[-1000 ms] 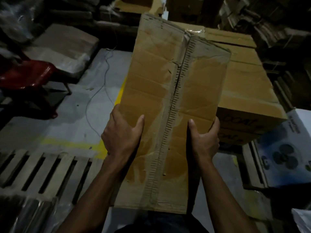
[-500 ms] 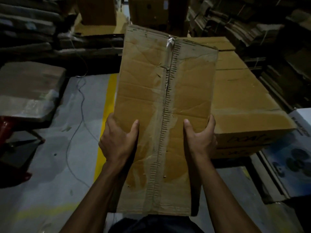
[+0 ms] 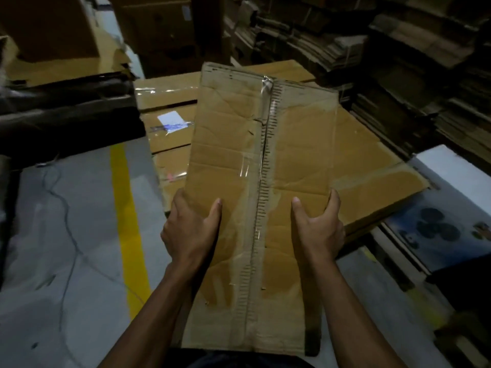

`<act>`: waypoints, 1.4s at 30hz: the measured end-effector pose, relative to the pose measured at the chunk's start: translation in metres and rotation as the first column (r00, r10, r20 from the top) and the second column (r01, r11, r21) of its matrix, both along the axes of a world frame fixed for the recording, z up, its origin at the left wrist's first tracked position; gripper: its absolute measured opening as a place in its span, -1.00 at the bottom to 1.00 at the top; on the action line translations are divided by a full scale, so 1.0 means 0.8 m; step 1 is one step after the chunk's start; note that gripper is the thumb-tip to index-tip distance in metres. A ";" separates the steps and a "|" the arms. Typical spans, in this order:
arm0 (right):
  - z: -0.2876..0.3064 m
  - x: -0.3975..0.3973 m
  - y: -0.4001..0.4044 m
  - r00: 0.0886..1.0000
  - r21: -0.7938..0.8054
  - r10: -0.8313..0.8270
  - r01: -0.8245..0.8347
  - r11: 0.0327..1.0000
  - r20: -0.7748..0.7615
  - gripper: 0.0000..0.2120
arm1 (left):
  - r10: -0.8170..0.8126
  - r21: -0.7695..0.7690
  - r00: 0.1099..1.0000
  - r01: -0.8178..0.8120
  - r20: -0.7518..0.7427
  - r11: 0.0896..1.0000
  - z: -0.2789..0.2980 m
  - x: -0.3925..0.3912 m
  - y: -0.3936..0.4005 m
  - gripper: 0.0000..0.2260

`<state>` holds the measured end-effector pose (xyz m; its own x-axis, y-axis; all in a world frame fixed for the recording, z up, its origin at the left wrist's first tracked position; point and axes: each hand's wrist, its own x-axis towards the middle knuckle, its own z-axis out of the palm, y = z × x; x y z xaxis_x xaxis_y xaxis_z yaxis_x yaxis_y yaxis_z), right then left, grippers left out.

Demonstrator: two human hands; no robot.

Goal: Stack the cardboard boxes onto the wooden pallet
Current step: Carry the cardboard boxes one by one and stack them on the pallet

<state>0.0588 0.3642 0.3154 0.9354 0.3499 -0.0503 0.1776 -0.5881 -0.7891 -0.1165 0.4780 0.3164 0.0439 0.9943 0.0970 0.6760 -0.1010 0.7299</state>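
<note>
Left hand: the left hand [image 3: 191,229] grips the left edge of the carried box [image 3: 260,197], thumb on top, fingers wrapped underneath out of sight.
Right hand: the right hand [image 3: 317,229] grips the right edge the same way, thumb lying on the top face.
Box in hand: one long, worn cardboard box, held out in front of the body, its far end raised over the stack ahead; a torn seam [image 3: 261,208] with old tape runs down its middle.
Stack ahead: flat brown boxes [image 3: 372,160] lie side by side just beyond the hands, one carrying a white label [image 3: 171,120]; I count at least three tops, though the carried box hides part of them.
Pallet: I cannot see wooden slats under the stack from here.
Doing it well: I would keep both grips even, lower the far end first onto the stack, square its edges with the boxes below, then slide the fingers out sideways so they are not pinched.
Around: one yellow floor line [image 3: 127,221] on the left, one white box printed with a fan [image 3: 435,224] on the right, heaps of flattened cardboard [image 3: 398,62] behind.
</note>
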 end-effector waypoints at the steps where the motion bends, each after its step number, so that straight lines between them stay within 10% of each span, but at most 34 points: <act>1: -0.002 -0.010 0.011 0.999 -0.013 -0.045 0.045 0.999 0.000 -0.13 | -0.045 -0.004 0.999 0.045 -0.004 0.999 -0.006 -0.004 0.021 -0.38; 16: -0.007 -0.143 0.072 0.868 -0.125 -0.495 0.488 0.864 -0.032 -0.20 | -0.561 -0.182 0.827 0.548 -0.026 0.816 -0.022 -0.038 0.171 -0.22; 42: -0.050 -0.175 0.093 0.725 -0.206 -0.689 0.671 0.712 -0.021 -0.46 | -0.759 -0.232 0.645 0.728 -0.086 0.645 -0.055 -0.004 0.211 -0.45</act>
<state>-0.0816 0.4390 0.2755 0.9050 -0.4015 -0.1408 -0.3893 -0.6480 -0.6547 -0.1198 0.6464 0.2723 0.7746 0.6166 -0.1407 0.5319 -0.5148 0.6723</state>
